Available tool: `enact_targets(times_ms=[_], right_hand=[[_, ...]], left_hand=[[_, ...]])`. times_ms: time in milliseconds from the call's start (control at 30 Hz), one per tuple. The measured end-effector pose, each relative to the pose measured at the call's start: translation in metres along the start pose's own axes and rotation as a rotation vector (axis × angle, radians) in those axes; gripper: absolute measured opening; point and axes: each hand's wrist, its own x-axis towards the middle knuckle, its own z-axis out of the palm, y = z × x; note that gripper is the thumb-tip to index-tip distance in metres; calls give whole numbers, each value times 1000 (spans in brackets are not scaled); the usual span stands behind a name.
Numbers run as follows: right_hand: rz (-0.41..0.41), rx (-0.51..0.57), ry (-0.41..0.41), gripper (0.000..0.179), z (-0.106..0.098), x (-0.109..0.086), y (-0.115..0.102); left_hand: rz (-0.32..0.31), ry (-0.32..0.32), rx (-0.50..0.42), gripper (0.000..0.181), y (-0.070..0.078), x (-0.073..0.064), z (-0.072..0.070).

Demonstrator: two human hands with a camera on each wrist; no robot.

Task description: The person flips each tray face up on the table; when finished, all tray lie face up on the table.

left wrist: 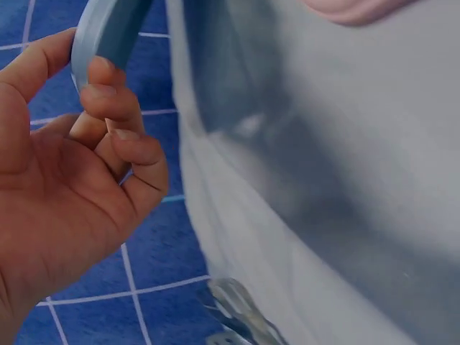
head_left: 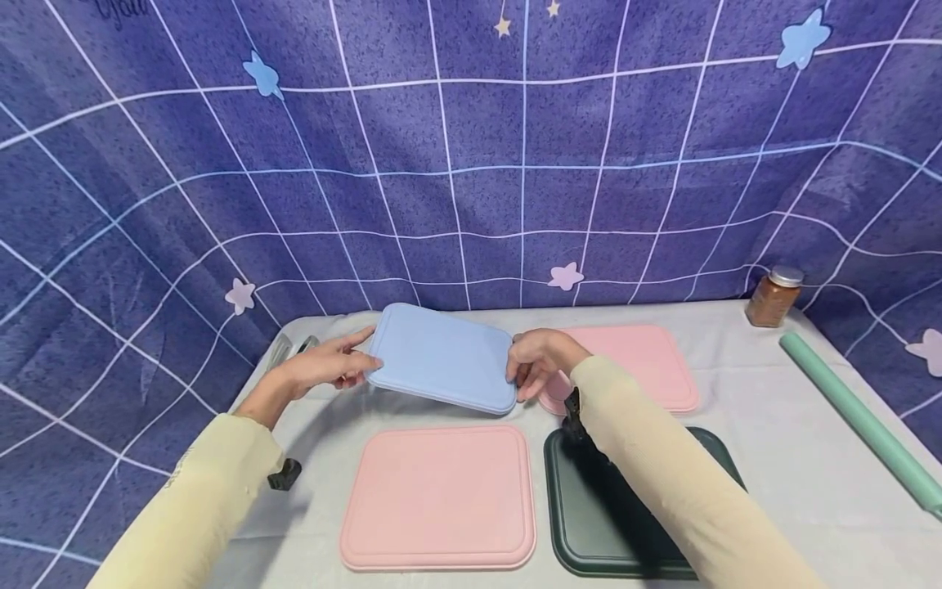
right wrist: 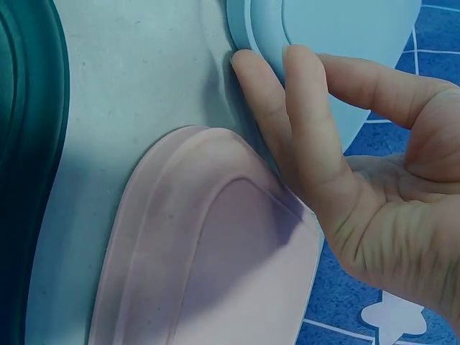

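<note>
Both hands hold a light-blue rectangular board (head_left: 441, 356) with rounded corners and a grooved border, tilted above the white tablecloth with its right end lower. My left hand (head_left: 327, 366) pinches its left edge, thumb on the upper face and fingertips at the rim; the left wrist view shows the blue rim (left wrist: 100, 36) between thumb and fingers. At the opposite edge, my right hand (head_left: 540, 360) grips the lower right corner, fingers along the rim. A pink board (head_left: 633, 364) lies partly behind the right hand. Another pink board (head_left: 441, 499) lies in front of the blue one.
A dark green board (head_left: 562, 532) lies front right, partly under the right sleeve. Further right are a green roll (head_left: 861, 421) and a jar of brown contents (head_left: 774, 298). Metal utensils (left wrist: 241, 309) lie at the table's left edge. A blue-purple grid curtain (head_left: 478, 204) surrounds the table.
</note>
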Motion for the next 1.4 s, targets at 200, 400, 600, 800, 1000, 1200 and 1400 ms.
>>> enact_targets(times_ms=[200, 400, 600, 800, 1000, 1200, 1400], right_hand=[[-8, 37, 2, 18, -1, 3, 2], [-25, 71, 3, 37, 0, 5, 4], [-28, 72, -1, 40, 0, 7, 4], [-30, 68, -15, 40, 0, 5, 4], [-45, 80, -19, 46, 2, 4, 5], [-50, 51, -17, 47, 3, 1, 5], [17, -142, -8, 51, -10, -22, -24]], left_hand=[[38, 30, 20, 93, 20, -5, 0], [77, 66, 19, 94, 37, -8, 4], [80, 101, 20, 96, 57, -13, 9], [94, 142, 34, 94, 73, -14, 13], [97, 174, 44, 91, 82, -15, 18], [113, 203, 39, 90, 87, -17, 24], [155, 234, 7, 86, 94, -17, 32]])
